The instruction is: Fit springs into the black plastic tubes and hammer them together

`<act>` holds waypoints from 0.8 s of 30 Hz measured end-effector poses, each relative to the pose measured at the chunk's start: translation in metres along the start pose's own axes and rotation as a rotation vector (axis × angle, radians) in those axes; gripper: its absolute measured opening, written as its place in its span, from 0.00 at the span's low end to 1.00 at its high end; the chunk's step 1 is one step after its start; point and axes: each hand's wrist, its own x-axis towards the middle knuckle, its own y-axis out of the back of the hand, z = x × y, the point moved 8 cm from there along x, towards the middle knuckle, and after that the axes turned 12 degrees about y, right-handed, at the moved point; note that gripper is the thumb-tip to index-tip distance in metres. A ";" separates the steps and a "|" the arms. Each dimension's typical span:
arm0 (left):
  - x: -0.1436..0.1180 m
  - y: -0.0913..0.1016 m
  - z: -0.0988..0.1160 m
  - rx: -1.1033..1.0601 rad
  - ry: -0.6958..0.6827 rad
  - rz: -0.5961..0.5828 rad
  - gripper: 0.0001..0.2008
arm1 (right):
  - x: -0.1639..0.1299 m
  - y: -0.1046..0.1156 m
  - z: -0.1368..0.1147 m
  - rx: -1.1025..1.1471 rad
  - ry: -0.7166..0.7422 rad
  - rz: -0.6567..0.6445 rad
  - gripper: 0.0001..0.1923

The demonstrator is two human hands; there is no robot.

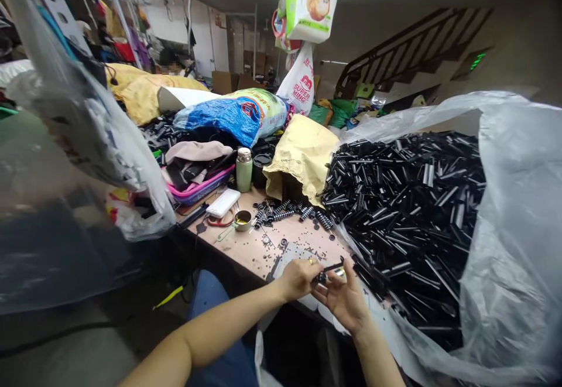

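My left hand (300,279) is closed around a slim black plastic part (332,267) above the front edge of the work table. A ring shows on one of its fingers. My right hand (346,300), palm turned up, has its fingers curled at the part's other end, where something shiny shows. Fingers hide much of the part, so its exact kind is unclear. Under and behind my hands lies a grey plate (296,253) with small black bits strewn around it. Black ribbed pieces (281,211) lie farther back, at the mouth of a yellow bag (302,153).
On the right, a big heap of black plastic pieces (408,199) fills a clear plastic sheet (513,229). A green flask (244,170), a white phone-like object (223,202), a small round tin (242,221) and a pink-rimmed basket (202,188) stand left. Bags (311,3) hang overhead.
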 end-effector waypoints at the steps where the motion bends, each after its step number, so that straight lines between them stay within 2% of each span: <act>1: -0.002 0.000 0.002 -0.022 0.017 -0.022 0.16 | -0.004 0.008 0.002 -0.013 0.028 0.034 0.32; 2: -0.003 0.001 0.003 -0.064 0.048 -0.037 0.18 | -0.008 0.020 0.005 -0.064 0.074 0.082 0.30; 4: -0.005 0.006 0.001 -0.189 0.147 -0.055 0.20 | -0.017 0.056 0.010 -0.306 0.172 0.205 0.30; 5: -0.006 0.008 -0.001 -0.259 0.200 -0.060 0.20 | -0.022 0.074 0.012 -0.478 0.221 0.248 0.33; 7: -0.007 0.013 -0.004 -0.391 0.276 -0.066 0.17 | -0.028 0.104 0.014 -0.819 0.306 0.250 0.41; 9: -0.005 0.016 -0.007 -0.504 0.318 -0.062 0.18 | -0.031 0.123 0.012 -1.047 0.393 0.226 0.46; 11: -0.002 0.015 -0.008 -0.596 0.343 -0.061 0.19 | -0.034 0.131 0.003 -1.176 0.491 0.256 0.48; 13: 0.003 0.011 -0.009 -0.665 0.370 -0.057 0.19 | -0.037 0.122 -0.010 -1.253 0.599 0.277 0.51; 16: 0.008 -0.005 -0.016 -0.771 0.494 -0.086 0.21 | -0.039 0.080 -0.024 -1.286 0.784 0.170 0.54; 20: 0.004 -0.040 -0.020 -1.065 0.775 -0.279 0.24 | -0.038 0.028 -0.030 -1.346 0.906 0.038 0.53; 21: 0.003 -0.044 -0.019 -1.134 0.799 -0.288 0.23 | -0.036 0.020 -0.029 -1.375 0.920 0.016 0.52; 24: 0.006 -0.039 -0.015 -1.256 0.767 -0.188 0.19 | -0.030 0.007 -0.026 -1.432 0.956 -0.045 0.50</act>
